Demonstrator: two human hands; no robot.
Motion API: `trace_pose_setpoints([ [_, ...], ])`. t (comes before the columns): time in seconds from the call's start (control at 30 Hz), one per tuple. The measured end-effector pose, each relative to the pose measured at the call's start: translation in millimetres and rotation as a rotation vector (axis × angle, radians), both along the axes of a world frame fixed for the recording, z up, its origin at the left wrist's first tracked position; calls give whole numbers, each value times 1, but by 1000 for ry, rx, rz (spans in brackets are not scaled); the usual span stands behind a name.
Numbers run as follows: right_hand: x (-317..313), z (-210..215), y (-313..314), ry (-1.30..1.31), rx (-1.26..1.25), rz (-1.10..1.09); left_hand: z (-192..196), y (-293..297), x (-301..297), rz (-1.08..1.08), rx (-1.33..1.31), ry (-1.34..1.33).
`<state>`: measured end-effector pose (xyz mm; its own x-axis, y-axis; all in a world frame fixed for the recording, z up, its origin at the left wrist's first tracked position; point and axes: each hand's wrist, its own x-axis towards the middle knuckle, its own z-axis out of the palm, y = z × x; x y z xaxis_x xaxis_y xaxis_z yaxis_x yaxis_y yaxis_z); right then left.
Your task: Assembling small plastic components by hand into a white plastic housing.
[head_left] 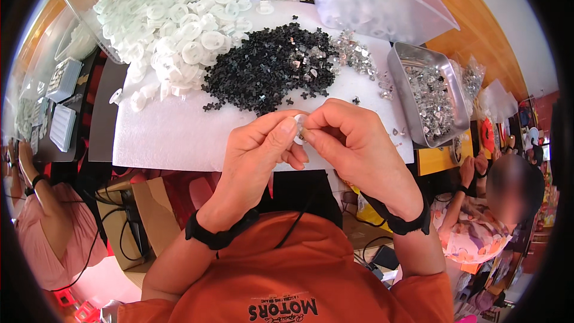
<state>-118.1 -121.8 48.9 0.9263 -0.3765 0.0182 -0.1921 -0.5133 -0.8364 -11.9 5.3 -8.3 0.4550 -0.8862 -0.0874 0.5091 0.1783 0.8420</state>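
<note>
Close two-handed work on a small white pc. (298, 124), prob. mid-assembly.
L hand (251, 143) pinches it, thumb on near side; R hand (356, 137), fingers bunched at its right edge, can't tell if gripping a 2nd part. Black cross pcs. (266, 66) lie just beyond both hands; metal tray (427, 55) w/ shiny bits (428, 101) right of R hand. Next move prob. calls for steady L hold, careful R fingertip press.

One head view, left fisheye of worn pair. Looks steeply down from above near side of white foam sheet (158, 137), facing forward across it. Close range: left hand (254, 143), right hand (362, 140) large over sheet's near edge. Field wide, reaching pink-clad co-worker (51, 233) left of sheet, patterned-shirt co-worker (466, 227) right.
</note>
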Motion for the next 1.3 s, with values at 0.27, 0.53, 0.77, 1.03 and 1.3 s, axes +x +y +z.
trace_pose_setpoints([
  [0.27, -3, -13, 9, -77, 101, -102, 0, 0, 0, 13, 13, -7],
  [0.53, -11, -19, 14, -230, -322, 12, 0, 0, 3, 21, 20, 65],
  [0.77, -11, -19, 21, -281, 49, -105, 1, 1, 5, 14, -20, 106],
  [1.03, 1, -35, 26, -300, 272, -226, -2, -1, -3, 91, -39, 26],
  [1.3, 5, -34, 31, -330, 346, -290, -9, -3, -8, 189, -49, -203],
])
